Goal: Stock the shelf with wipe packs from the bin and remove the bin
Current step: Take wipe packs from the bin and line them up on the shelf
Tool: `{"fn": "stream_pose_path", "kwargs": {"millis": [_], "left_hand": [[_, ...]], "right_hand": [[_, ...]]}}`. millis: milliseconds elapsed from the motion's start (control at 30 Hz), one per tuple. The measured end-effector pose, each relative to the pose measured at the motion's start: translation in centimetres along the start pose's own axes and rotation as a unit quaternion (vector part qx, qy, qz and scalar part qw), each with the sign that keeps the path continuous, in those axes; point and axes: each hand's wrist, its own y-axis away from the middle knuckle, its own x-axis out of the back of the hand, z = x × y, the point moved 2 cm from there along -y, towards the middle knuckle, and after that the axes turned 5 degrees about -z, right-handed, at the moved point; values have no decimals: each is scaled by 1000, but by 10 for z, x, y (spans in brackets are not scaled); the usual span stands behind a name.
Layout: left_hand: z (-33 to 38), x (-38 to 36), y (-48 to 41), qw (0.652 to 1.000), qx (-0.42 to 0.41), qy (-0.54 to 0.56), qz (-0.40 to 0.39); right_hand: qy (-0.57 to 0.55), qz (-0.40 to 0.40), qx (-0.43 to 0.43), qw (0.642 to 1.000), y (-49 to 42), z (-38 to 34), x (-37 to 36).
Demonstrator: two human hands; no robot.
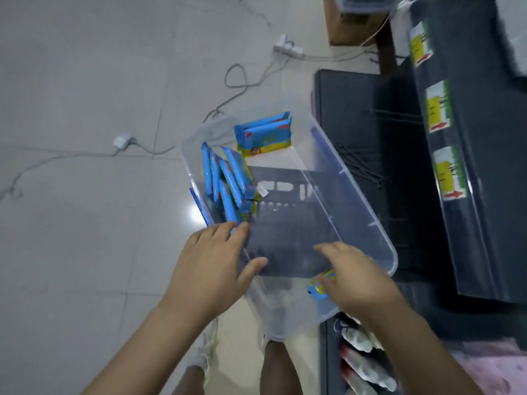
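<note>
Beside the dark shelf [356, 109], one clear plastic bin [370, 201] sits partly over the shelf's lower board and partly over the tiled floor [85, 109]. Its wipe packs are bright blue with a yellow band. A row of packs [225, 183], about five though blur makes the count unsure, stands on edge along the left wall. What looks like two far packs [263, 132] lean together at the far end. A single pack [320, 283] lies in the near right corner. Both hands reach in. The left hand [211, 260] has straight, spread fingers touching the row's nearest pack. The right hand [353, 277] covers the single pack; whether it grips is unclear. Three yellow-green labels [439, 109] line the upper shelf edge.
</note>
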Motion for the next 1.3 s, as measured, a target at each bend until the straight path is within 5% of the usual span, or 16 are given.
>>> {"fn": "stream_pose_path", "kwargs": {"millis": [233,433,533,833,1033,1167,1300], "left_hand": [[34,-55,-43,999,10,20,-39],[49,-70,-56,998,22,47,-36],[50,-71,-56,997,29,64,-31],[36,-66,-62,995,37,84,-46],[26,-55,-82,975,112,187,47],[7,-40,-121,947,180,232,128],[-18,-31,-161,939,234,220,126]], "right_hand": [[166,-92,-3,982,-66,50,-23],[127,-165,55,977,-86,65,-24],[62,-145,88,983,-97,70,-21],[171,-125,124,969,-131,62,-29],[168,-137,138,966,-130,52,-32],[207,-36,135,968,-118,46,-23],[201,60,103,972,-109,49,-10]]}}
